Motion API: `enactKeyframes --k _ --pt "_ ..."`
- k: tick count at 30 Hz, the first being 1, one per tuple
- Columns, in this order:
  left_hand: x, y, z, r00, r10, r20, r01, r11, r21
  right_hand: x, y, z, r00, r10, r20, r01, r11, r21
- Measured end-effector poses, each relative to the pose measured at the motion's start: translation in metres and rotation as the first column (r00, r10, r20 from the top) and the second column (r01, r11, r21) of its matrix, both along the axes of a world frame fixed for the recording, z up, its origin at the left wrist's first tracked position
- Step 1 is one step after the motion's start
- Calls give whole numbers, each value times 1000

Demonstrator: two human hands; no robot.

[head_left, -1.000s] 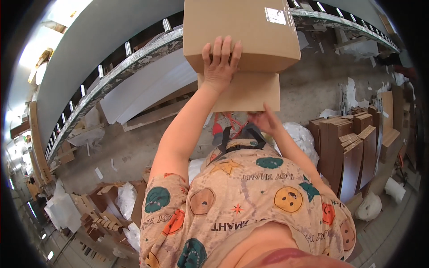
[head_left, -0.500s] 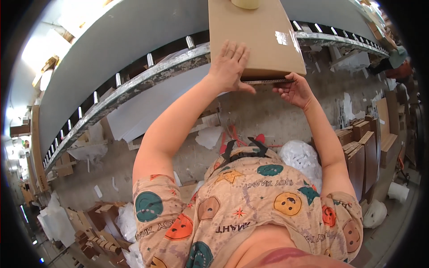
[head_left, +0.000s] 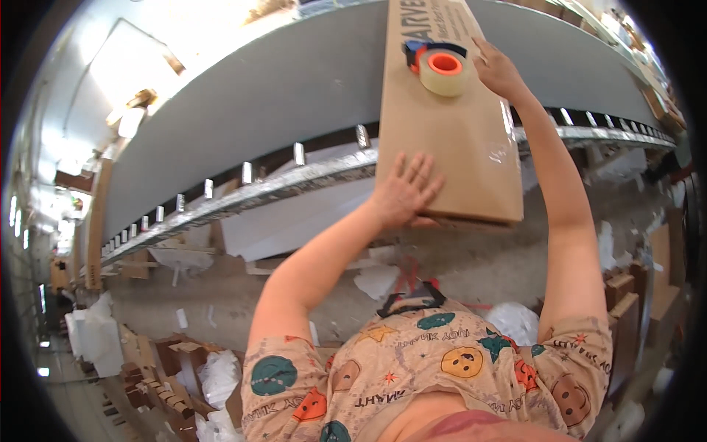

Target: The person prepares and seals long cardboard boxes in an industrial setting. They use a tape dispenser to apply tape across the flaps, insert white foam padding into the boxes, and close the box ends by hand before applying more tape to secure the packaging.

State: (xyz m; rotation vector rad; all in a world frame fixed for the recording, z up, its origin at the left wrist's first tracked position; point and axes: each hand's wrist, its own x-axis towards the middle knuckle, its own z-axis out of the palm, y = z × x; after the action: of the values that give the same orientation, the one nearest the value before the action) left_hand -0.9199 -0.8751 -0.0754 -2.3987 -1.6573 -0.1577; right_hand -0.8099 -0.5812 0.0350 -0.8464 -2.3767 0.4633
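Observation:
A long brown cardboard box (head_left: 442, 136) lies across the conveyor, its near end jutting out over the edge toward me. My left hand (head_left: 407, 191) rests on top at the box's near left corner, fingers spread, with the thumb low by the end edge. On the box farther back sits a tape dispenser (head_left: 444, 66) in blue and orange, loaded with a roll of clear tape. Just right of it, over the box's right edge, is my right hand (head_left: 501, 68). Its fingers are extended beside the roll, and I see nothing held in them.
The grey conveyor belt (head_left: 294, 88) runs left to right, with a scuffed metal rail (head_left: 243, 189) and short rollers along its near side. White sheets (head_left: 294, 221) lie beneath it. Cardboard pieces (head_left: 173, 368) are piled behind me at left, and more cardboard (head_left: 626, 324) stands at right.
My right hand has left the flap at the box's near end and reached far forward beside the tape dispenser. My left hand stays on the near left corner. More of the box's far part now shows.

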Motion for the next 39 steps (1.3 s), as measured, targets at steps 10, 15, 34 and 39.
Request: enactKeyframes --k 10,15,34,39 --pt "-15 -21 2 998 -21 62 22 1000 -1 -72 15 -1 879 87 469 131 902 -412" --pt "-14 -16 4 994 -80 74 84 995 -52 25 -7 -26 877 70 476 385 490 -782" --pt "-43 -35 4 924 -134 359 136 991 19 62 -289 16 847 -420 -324 7 619 -785" --pt "-48 -40 1 907 -118 405 104 993 55 -19 -263 70 823 -399 403 500 846 -183"
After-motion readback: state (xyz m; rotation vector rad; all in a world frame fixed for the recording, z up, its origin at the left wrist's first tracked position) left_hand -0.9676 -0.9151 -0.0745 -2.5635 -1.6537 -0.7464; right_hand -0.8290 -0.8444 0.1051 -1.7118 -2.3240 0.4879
